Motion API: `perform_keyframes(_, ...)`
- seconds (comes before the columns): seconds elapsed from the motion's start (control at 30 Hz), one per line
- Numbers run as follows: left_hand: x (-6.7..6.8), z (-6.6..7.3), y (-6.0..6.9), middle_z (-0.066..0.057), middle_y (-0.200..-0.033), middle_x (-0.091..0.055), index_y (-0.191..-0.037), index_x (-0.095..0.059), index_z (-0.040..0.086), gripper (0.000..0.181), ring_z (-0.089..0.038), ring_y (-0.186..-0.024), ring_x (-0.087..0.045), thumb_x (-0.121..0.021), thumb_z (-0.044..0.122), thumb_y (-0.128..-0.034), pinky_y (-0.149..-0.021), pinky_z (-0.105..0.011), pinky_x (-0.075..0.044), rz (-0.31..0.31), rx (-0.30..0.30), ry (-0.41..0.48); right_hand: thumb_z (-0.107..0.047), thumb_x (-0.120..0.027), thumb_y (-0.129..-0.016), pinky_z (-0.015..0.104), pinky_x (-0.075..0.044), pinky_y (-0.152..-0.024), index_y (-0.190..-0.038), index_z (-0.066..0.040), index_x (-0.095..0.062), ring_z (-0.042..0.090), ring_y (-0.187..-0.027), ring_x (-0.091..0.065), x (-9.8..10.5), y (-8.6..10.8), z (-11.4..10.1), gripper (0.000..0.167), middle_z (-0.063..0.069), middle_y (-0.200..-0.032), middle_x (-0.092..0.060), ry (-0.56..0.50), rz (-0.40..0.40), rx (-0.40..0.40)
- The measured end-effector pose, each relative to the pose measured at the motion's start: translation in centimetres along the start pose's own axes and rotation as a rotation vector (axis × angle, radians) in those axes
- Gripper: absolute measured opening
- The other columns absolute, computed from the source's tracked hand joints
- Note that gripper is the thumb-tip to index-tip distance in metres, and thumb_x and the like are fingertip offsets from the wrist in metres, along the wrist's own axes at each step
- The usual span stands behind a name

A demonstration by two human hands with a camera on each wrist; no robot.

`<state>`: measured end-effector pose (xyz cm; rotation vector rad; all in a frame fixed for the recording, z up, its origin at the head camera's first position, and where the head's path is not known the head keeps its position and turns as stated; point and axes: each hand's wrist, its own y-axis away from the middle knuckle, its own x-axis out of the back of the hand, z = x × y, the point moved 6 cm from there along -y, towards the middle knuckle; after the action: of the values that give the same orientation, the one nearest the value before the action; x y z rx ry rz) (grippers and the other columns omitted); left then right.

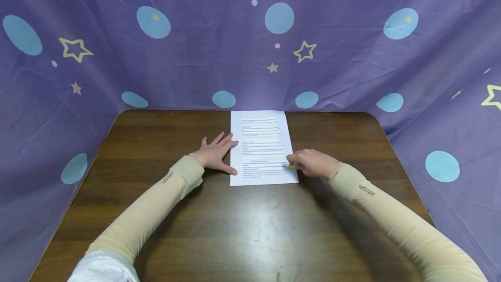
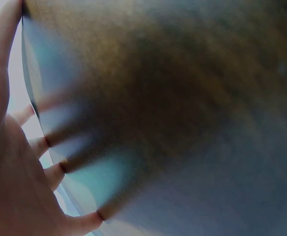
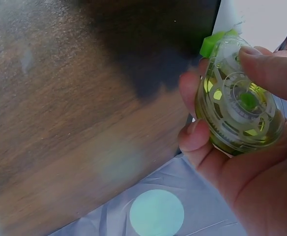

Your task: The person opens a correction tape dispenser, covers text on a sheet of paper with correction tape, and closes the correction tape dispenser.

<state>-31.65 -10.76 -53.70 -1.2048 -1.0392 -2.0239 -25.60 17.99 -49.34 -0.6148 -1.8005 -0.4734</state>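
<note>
A printed sheet of paper lies flat at the far middle of the table, its text broken by several white strips. My left hand rests with spread fingers at the sheet's left edge, thumb and a fingertip on the paper. In the left wrist view, that hand touches the tabletop with its fingertips. My right hand is over the sheet's lower right edge. It grips a clear correction tape dispenser with green and yellow inner parts, thumb on its side. The dispenser's green cap faces the paper; its tip is hard to make out.
The brown wooden table has rounded far corners and a glossy reflection in front of the sheet. A purple curtain with stars and blue dots hangs along the back and both sides, right against the table's far edge.
</note>
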Motion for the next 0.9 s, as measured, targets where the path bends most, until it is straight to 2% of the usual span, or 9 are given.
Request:
perform_keyframes(0.57,0.3,0.09,0.26,-0.011,-0.176,0.0,-0.168,-0.02,0.018,0.119,-0.036,-0.161,0.006,-0.075,0.074,-0.0791,-0.113,-0.081,0.001,-0.018,-0.009,-0.015,0.012,-0.065,-0.089,0.034,-0.053,-0.068,-0.095,-0.009,-0.063,0.015,-0.074,-0.064,0.28,0.04,0.05,0.022,0.003,-0.091,-0.073,0.034,0.001,-0.011)
perform_keyframes(0.9,0.12,-0.07,0.24,-0.01,-0.176,0.002,-0.168,-0.019,0.018,0.12,-0.035,-0.161,0.007,-0.077,0.074,-0.0786,-0.113,-0.08,0.002,-0.027,-0.007,0.0,0.006,-0.067,-0.092,0.035,-0.052,-0.069,-0.101,-0.011,-0.065,0.015,-0.075,-0.062,0.4,-0.42,0.05,0.019,0.004,-0.096,-0.074,0.012,-0.055,-0.027)
